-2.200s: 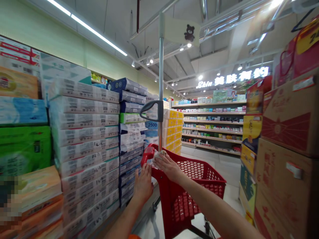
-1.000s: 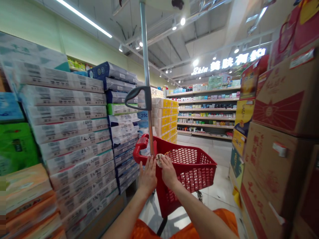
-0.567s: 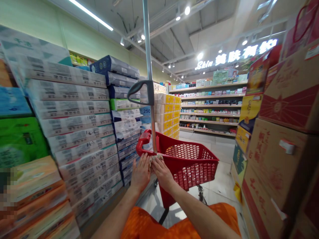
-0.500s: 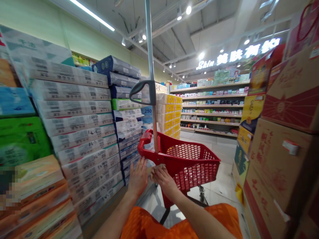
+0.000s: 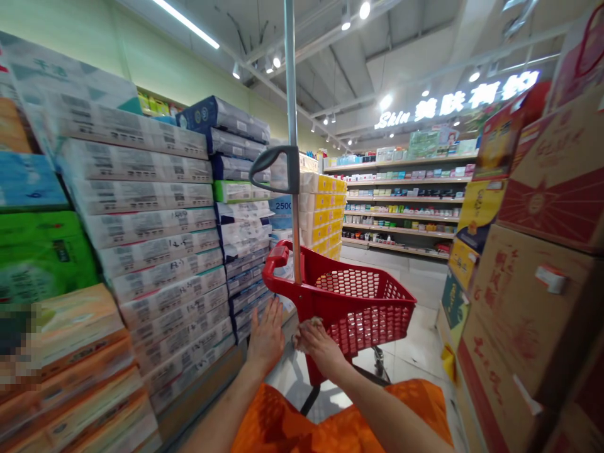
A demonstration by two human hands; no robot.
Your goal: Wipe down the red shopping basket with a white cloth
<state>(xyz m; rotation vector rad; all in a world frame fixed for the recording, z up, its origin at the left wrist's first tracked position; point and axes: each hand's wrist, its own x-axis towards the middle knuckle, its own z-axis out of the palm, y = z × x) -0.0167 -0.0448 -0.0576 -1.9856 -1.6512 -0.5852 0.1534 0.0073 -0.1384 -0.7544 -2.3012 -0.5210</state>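
Observation:
A red plastic shopping cart (image 5: 372, 314) stands in front of me, with a grey metal pole (image 5: 291, 94) rising from it and a dark grey loop handle (image 5: 278, 168) on the pole. My left hand (image 5: 265, 333) is open below the cart's red handlebar (image 5: 278, 255), fingers stretched forward and slightly apart. Beside the cart's near side, my right hand (image 5: 325, 346) is closed around a crumpled brownish cloth (image 5: 309, 328), part of which its fingers cover. Whether the cloth touches the cart, I cannot tell.
Stacked paper packs (image 5: 160, 220) rise along the left, orange packs (image 5: 80, 352) nearer me. Cardboard boxes (image 5: 523, 302) line the right side of the aisle. Yellow-and-white packs (image 5: 325, 211) stand behind the cart, and stocked shelves (image 5: 401, 201) cross the back.
Both hands have shifted slightly; the left has come away from just under the handlebar, and a wider gap separates the hands. The camera view has moved a little.

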